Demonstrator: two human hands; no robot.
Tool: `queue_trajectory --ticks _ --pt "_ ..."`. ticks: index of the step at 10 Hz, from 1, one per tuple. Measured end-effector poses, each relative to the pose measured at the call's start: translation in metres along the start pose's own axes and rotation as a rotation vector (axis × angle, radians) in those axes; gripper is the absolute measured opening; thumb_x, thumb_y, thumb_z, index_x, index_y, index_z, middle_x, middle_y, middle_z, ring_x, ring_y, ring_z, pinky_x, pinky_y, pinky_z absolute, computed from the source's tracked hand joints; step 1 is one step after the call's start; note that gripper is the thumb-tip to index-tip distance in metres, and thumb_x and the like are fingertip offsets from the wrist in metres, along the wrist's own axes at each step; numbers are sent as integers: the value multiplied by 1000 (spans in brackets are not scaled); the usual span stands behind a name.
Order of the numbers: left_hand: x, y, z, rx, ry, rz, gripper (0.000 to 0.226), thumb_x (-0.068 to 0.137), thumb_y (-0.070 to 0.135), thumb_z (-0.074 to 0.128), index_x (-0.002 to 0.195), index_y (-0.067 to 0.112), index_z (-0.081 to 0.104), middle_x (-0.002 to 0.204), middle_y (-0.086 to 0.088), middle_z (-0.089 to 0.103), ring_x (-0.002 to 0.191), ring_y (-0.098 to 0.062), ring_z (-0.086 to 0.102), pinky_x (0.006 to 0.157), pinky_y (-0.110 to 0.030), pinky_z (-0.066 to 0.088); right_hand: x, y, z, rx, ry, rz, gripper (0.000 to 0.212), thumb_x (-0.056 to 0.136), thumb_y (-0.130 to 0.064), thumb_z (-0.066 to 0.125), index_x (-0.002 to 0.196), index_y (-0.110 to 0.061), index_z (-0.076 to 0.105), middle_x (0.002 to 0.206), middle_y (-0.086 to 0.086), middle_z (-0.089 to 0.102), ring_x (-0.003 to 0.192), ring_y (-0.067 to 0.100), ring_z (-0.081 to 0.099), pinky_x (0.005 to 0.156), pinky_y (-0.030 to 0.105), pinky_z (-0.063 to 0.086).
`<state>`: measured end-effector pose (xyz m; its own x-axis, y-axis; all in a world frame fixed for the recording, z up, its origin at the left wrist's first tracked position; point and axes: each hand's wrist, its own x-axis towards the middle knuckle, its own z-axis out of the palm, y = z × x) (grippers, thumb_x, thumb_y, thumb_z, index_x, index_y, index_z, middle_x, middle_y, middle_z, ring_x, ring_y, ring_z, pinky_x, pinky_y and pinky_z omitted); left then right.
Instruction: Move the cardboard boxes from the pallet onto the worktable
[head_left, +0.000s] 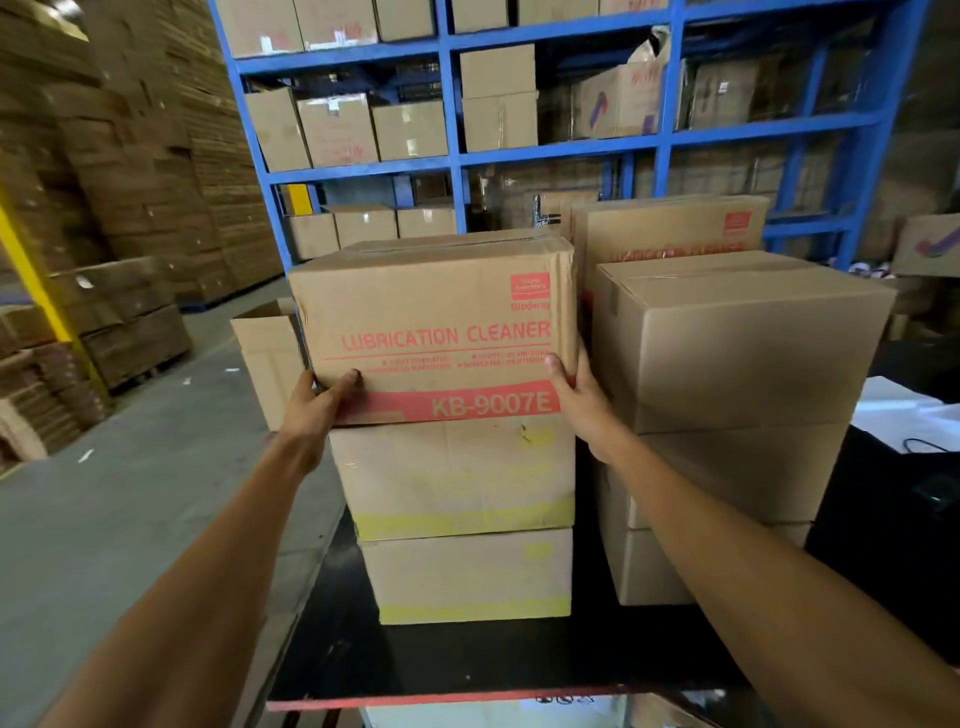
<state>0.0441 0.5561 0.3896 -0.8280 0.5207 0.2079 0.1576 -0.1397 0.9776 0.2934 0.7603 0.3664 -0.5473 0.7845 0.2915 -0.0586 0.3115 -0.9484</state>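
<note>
Behind box (436, 322), both hands' fingertips

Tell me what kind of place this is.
Most likely a warehouse: blue shelving loaded with cartons, flattened cardboard stacks on the left, and a stacked LUBRICATION CLEANER box.

A sealed brown red-printed carton (436, 322) sits upright atop two stacked yellow-banded cartons (457, 478).

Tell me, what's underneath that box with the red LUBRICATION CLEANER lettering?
The red-lettered box sits on two stacked boxes with yellow bands, resting on a black surface. Their contents cannot be seen.
</note>
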Motion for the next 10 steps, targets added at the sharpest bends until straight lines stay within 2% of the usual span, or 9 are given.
queue_trajectory --ticks 1,2,3,5,6,7,8,9,10 --pt "4 -3 0 -14 4 10 28 96 16 66 118 9 51 94 -1 62 99 -25 61 83 -38 53 3 3 0 22 -31 24 71 98 -56 46 157 -40 10 143 -3 54 125 16 58 102 35 48" --pt "6 -8 -2 -21 8 18 22 96 16 66 110 12 50 95 -3 62 100 -26 61 88 -42 54 5 1 -1 19 -59 21 69 101 -50 44 158 -38 6 144 -4 51 123 13 56 90 21 47" --pt "8 -10 -2 -16 20 25 22 96 16 67 111 13 51 98 -5 62 99 -26 61 95 -45 53 7 0 0 16 -62 18 69 102 -48 43 158 -36 5 144 -1 50 120 12 55 88 21 46" --pt "5 -7 0 46 15 -26 32 97 23 65 119 10 45 110 -12 60 102 -26 62 94 -44 53 6 7 3 14 -35 11 66 104 -43 43 158 -30 9 139 2 55 117 17 60 100 37 49" --pt "1 -3 3 47 13 -37 31 98 21 64 118 9 43 100 -8 61 90 -20 64 90 -41 53 0 7 2 -40 -31 26 60 106 -37 41 158 -25 13 136 2 54 116 15 56 102 37 47" --pt "-6 1 6 60 19 -35 19 99 16 62 113 8 52 93 -5 64 82 -15 64 92 -43 54 -1 9 -2 -135 -25 54 56 107 -33 39 157 -22 16 137 6 54 119 19 54 100 36 46" --pt "-22 10 4 118 -42 -65 18 95 14 67 112 8 65 98 -7 70 85 -18 67 99 -47 52 -6 3 -11 -251 -74 123 54 106 -30 41 156 -22 22 142 8 53 128 27 53 102 35 45" --pt "-43 20 3 167 -60 -74 32 88 22 73 118 14 66 113 -6 71 107 -25 65 101 -46 48 -5 -3 -24 -325 -130 139 61 103 -33 51 157 -18 25 147 8 50 133 26 50 100 29 41" --pt "-78 19 -4 234 23 -89 54 98 21 62 147 13 42 127 -3 55 119 -24 51 106 -47 39 -12 -12 -38 -349 -151 124 72 100 -38 55 158 -16 19 154 10 42 140 26 42 112 35 37"
